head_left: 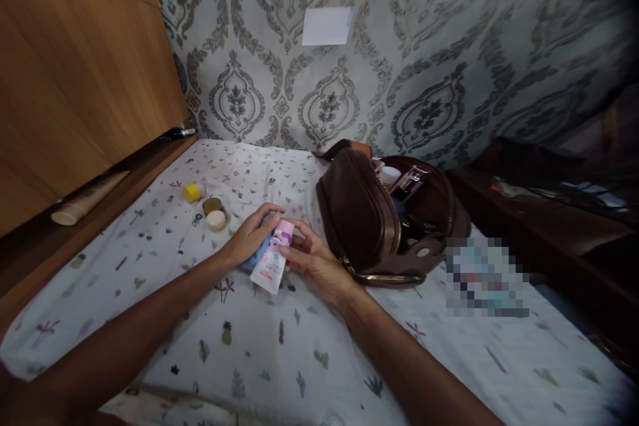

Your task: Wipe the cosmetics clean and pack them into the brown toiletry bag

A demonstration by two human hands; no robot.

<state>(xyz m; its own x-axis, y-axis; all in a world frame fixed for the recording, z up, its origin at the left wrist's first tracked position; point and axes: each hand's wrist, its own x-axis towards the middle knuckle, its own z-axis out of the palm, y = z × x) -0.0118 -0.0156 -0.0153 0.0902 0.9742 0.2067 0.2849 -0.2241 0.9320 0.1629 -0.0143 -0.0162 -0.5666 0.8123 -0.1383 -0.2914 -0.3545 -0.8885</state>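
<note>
Between my two hands is a squeeze tube (269,271), white with a pink cap end and purple print, its flat end pointing down toward me. My right hand (319,266) grips it from the right, thumb across the front. My left hand (252,236) is closed on a blue cloth (256,258), which is bunched behind the tube and against its left side. The left fingertips reach the tube's pink end. Part of the cloth is hidden by the tube and hand.
Right of my hands stands an open brown bag (357,206) with several items inside. To the left lie a yellow-capped bottle (192,192) and two small round containers, one a pale jar (216,220). A beige tube (90,200) rests on the wooden ledge by the cabinet (84,73).
</note>
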